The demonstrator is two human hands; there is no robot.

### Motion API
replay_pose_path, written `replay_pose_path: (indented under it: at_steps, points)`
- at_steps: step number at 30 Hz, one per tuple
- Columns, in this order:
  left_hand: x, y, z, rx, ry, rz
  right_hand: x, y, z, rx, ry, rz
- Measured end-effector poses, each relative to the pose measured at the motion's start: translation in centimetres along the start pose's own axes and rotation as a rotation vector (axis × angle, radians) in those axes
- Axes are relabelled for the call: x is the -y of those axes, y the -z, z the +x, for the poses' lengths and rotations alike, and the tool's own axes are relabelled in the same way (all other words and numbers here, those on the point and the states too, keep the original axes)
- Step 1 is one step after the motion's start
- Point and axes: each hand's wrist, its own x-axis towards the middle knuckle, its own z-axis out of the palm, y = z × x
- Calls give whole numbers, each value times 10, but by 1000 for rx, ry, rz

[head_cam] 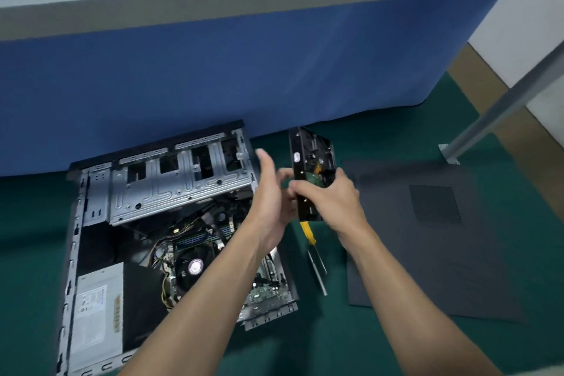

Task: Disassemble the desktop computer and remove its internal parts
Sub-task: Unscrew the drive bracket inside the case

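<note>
Black drive (311, 156) stands upright, centre frame — right hand (332, 195) grips its lower half; left hand (270, 192), fingers straight, hovers just left.

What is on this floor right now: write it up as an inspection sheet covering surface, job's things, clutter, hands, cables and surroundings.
Surface: green floor.
Job's things: computer case lies open on its side; drive cage, CPU fan and power supply are inside it. The hard drive is out of the case, held up on edge. The side panel lies flat to the right.
Clutter: yellow-handled screwdriver on the floor between case and panel.
Hands: right hand grips the hard drive; left hand is open beside it, contact unclear.
Cables: wires inside the case.
Surroundings: blue partition, metal leg.
</note>
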Motion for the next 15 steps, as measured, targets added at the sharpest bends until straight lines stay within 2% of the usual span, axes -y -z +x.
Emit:
replay_pose_path:
  at_steps: [1, 2, 4, 6, 8, 12, 15]
  points:
    - [6, -4, 5, -24, -32, 145, -11, 3, 8, -48, -42, 11]
    - [14, -4, 13, -83, -112, 402, -22, 7, 16, -98, -82, -25]
    - [31, 10, 26, -261, -357, 1119, -48, 15, 34, -188, -162, -192]
    - [47, 29, 37, -320, -490, 1549, -76, 20, 54, -245, -217, -349]
    - [59, 44, 44, -305, -434, 1688, -100, 24, 72, -279, -242, -456]
    - [67, 51, 49, -316, -426, 1711, -130, 26, 96, -293, -223, -617]
    - [67, 51, 48, -348, -442, 1739, -139, 25, 107, -289, -201, -646]
